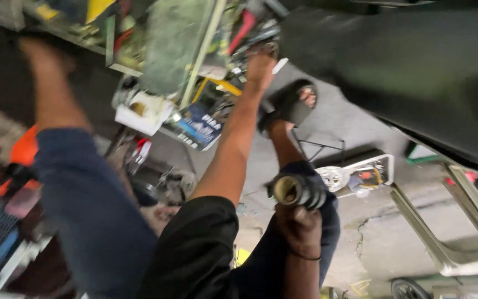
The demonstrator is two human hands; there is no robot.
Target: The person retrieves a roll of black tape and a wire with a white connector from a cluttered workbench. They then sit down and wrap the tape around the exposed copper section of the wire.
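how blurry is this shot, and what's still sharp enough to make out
Head view: heavy motion blur smears the shelf clutter at top and the dark body panel at upper right; the right hand gripping a ribbed cylindrical part is the clearest area; the left hand reaching up is soft; lighting is dim and uneven.

The person wears a black short sleeve (197,243) that covers the upper arm and leaves the forearm bare. The trousers (92,213) are dark blue, loose over both legs, with the cloth creased at the knee. A thin dark band (305,257) circles one wrist. On the foot sits a black open sandal (290,104) with a broad strap across the top, the toes showing at its front end. The other foot is too blurred to tell what it wears. Both hands are bare, without gloves or rings that can be made out.
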